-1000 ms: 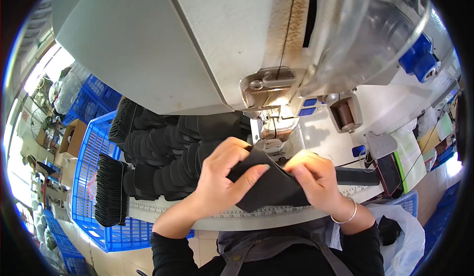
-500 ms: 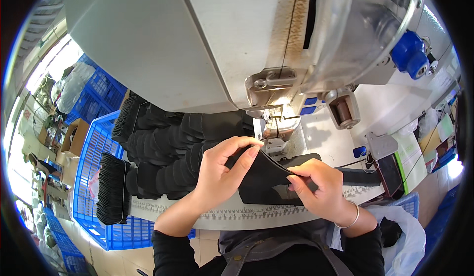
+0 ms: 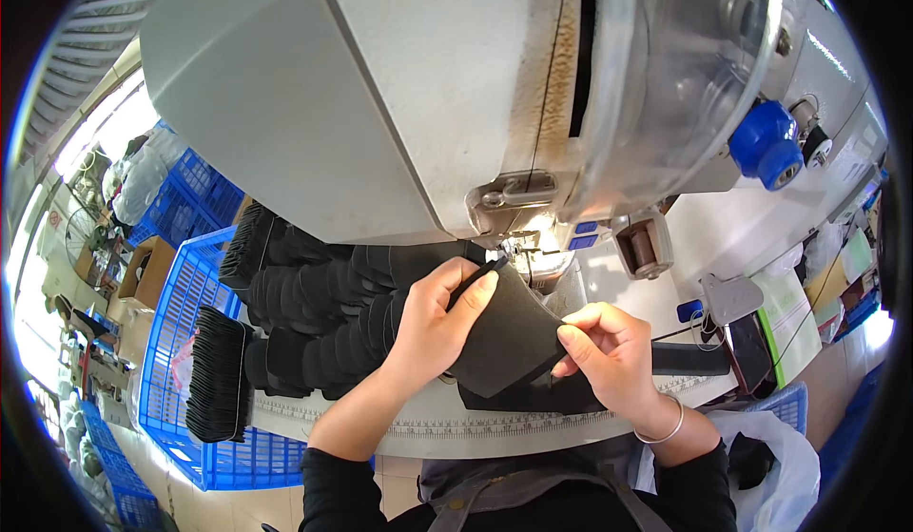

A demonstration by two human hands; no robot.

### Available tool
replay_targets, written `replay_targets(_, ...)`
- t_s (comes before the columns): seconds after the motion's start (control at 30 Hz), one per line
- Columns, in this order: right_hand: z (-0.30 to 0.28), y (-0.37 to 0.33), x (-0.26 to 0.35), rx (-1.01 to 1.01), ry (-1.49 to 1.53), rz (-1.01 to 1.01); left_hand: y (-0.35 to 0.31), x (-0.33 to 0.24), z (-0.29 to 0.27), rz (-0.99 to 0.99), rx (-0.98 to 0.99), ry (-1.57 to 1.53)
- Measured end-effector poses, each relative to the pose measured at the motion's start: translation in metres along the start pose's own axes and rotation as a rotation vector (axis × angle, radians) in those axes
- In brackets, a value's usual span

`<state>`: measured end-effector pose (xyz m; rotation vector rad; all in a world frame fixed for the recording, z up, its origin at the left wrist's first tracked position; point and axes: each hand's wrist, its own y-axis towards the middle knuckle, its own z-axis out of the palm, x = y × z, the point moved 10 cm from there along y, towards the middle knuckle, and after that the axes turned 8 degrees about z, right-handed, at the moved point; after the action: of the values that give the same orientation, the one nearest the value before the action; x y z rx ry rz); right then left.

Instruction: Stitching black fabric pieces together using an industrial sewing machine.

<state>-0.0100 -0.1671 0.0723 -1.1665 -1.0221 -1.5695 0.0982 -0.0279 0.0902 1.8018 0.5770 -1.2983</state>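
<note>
A dark fabric piece [image 3: 509, 332] is stretched between my two hands, just in front of the sewing machine's lit needle area [image 3: 537, 256]. My left hand [image 3: 442, 318] pinches its upper left corner between thumb and forefinger. At the right corner, my right hand [image 3: 609, 351] grips the edge the same way, a bracelet on its wrist. More black fabric [image 3: 561, 396] lies flat on the table beneath the held piece. To the left of my left hand, stacked rows of black pieces [image 3: 314, 361] cover the tabletop.
The sewing machine head [image 3: 399, 85] fills the upper middle. A blue plastic basket [image 3: 157, 389] stands at the table's left. At the right lie a phone [image 3: 748, 351] and green-edged papers [image 3: 787, 318]. A measuring tape strip [image 3: 514, 427] follows the table's near edge.
The fabric piece has turned so its broad face shows instead of mostly its upper edge. My left hand has shifted slightly right and my right hand's grip has changed. The view has tilted a little.
</note>
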Motion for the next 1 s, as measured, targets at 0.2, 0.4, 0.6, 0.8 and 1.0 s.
replay_targets(0.2,0.005,0.01,-0.002,0.068,0.08,0.084,0.015,0.0,0.002,-0.05,-0.025,-0.174)
replay_targets(0.4,0.006,0.01,-0.001,0.087,0.046,0.079,0.02,-0.003,0.003,-0.019,-0.016,-0.161)
replay_targets(0.6,0.005,0.014,0.002,0.091,-0.027,0.041,0.02,-0.001,0.0,-0.05,-0.026,-0.165)
replay_targets(0.8,0.01,0.015,0.0,0.13,-0.082,0.074,0.02,-0.019,-0.016,0.155,-0.121,0.043)
replay_targets(1.0,0.004,0.008,0.002,0.117,-0.115,0.093,-0.036,-0.115,0.028,0.779,-0.086,1.008)
